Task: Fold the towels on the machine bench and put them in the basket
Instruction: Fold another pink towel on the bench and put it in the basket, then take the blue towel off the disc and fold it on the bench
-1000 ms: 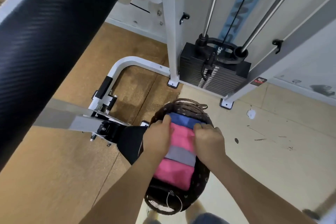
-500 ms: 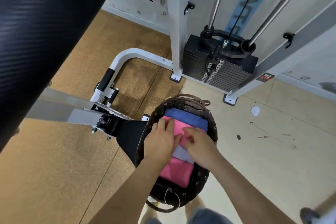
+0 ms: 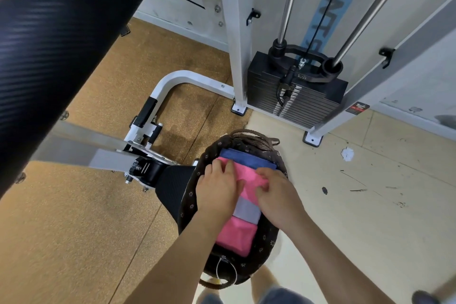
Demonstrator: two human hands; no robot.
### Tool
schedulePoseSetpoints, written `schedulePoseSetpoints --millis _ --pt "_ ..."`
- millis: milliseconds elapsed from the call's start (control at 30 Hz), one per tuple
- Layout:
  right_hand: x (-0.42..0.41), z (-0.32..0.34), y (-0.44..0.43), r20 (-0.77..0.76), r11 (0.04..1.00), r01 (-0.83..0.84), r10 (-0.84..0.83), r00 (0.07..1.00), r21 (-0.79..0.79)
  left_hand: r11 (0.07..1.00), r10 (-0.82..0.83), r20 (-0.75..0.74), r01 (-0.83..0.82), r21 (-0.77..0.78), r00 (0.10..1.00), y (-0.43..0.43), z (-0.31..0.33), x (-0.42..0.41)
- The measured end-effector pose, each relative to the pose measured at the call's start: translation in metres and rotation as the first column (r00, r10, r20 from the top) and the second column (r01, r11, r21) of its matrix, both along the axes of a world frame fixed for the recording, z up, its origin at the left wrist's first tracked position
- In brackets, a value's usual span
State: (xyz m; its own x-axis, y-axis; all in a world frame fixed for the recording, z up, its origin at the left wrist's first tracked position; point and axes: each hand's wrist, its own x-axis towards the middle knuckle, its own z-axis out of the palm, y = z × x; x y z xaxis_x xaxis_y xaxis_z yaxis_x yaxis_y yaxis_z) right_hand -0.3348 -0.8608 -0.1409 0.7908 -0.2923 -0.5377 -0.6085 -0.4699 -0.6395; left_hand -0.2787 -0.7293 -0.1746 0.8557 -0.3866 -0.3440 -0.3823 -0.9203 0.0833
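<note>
– Moved since a second ago?
– Yes: left hand (image 3: 218,189) and right hand (image 3: 277,195), drawn closer over the upper pink towel (image 3: 246,175), lying in the basket (image 3: 190,196) between blue towel (image 3: 246,158) and grey towel (image 3: 245,210).
– Fingers?
– Left: straight, flat on its left edge. Right: curled, pinching its right side.

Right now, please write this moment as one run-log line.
left hand: presses pink towel | right hand: pinches it | place: in basket
</note>
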Motion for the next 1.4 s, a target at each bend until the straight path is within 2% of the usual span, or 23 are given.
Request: schedulePoseSetpoints --millis 100,167,233,300,433,533,700,867,1033,1133,1200,1300,1400 --pt "-0.013 0.007 -0.002 -0.003 0.944 -0.295 0.298 0.955 -0.151 0.994 -0.019 0.119 0.031 -0.102 0.993 -0.005 0.005 -0.010" --pt "-0.020 0.006 -0.002 -0.053 0.910 -0.394 0.391 0.919 -0.128 0.989 -0.042 0.108 0.056 -0.135 0.993 -0.005 0.001 -0.020" --pt "-0.023 0.005 -0.001 -0.074 0.904 -0.421 0.416 0.907 -0.076 0.992 -0.045 0.044 0.050 -0.119 0.998 -0.006 -0.001 -0.027" --pt "-0.024 0.007 -0.002 -0.016 0.923 -0.384 0.384 0.923 -0.027 0.996 -0.028 -0.017 0.026 -0.080 0.999 -0.008 0.003 -0.026" --pt "-0.033 0.028 -0.008 0.082 0.980 -0.198 0.196 0.977 0.006 0.998 -0.006 -0.110 -0.001 -0.068 0.994 -0.014 0.026 -0.020" --pt "-0.043 0.059 -0.016 0.101 0.997 -0.083 0.082 0.992 0.005 0.987 0.015 -0.136 -0.036 -0.154 0.991 -0.010 0.045 -0.020" --pt "-0.068 0.111 -0.013 0.186 0.999 -0.001 0.009 0.983 -0.045 0.938 0.031 -0.118 -0.070 -0.339 0.993 0.012 0.092 -0.030" --pt "-0.092 0.158 0.010 0.366 0.993 0.113 -0.089 0.926 -0.045 0.836 0.081 -0.069 -0.105 -0.539 0.994 0.044 0.162 -0.048" --pt "-0.106 0.220 0.042 0.550 0.995 0.092 -0.051 0.834 -0.048 0.741 0.177 0.008 -0.128 -0.659 0.984 0.075 0.244 -0.064" --pt "-0.111 0.266 0.060 0.647 0.997 0.046 0.008 0.763 -0.067 0.665 0.239 0.089 -0.096 -0.741 0.967 0.097 0.303 -0.076" --pt "-0.114 0.295 0.071 0.702 0.997 0.002 0.056 0.710 -0.082 0.581 0.287 0.122 -0.071 -0.811 0.950 0.114 0.336 -0.092" --pt "-0.126 0.333 0.093 0.769 0.988 -0.107 0.151 0.621 -0.108 0.455 0.357 0.100 -0.080 -0.887 0.929 0.145 0.371 -0.132" --pt "-0.148 0.356 0.116 0.803 0.956 -0.264 0.257 0.538 -0.130 0.356 0.433 0.063 -0.106 -0.928 0.899 0.178 0.379 -0.187"
